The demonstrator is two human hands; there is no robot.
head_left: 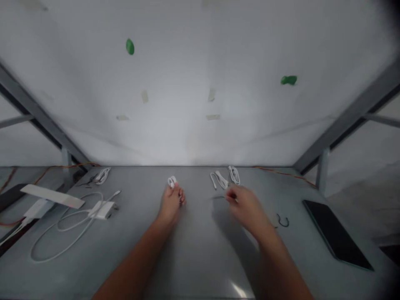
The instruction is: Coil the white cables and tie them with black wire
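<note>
Left hand [171, 204]: fingers [180, 196] clamped on one coiled white cable [171, 181]. Right hand [245, 208]: fingers blurred, grip indeterminate; nearest two coiled white cables [234, 175]. One further coil [103, 176] far left on tabletop [193, 258].

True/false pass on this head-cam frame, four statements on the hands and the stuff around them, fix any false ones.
1. The left hand holds a small coiled white cable. True.
2. The right hand rests on a black tablet. False: the black tablet lies well to its right, and the hand is just below a bundled white cable and another.
3. A white power adapter with a long looped white cable lies left of the hands. True.
4. A long flat white bar lies beside the tablet. False: the long flat white bar is at the far left, past the adapter.
</note>
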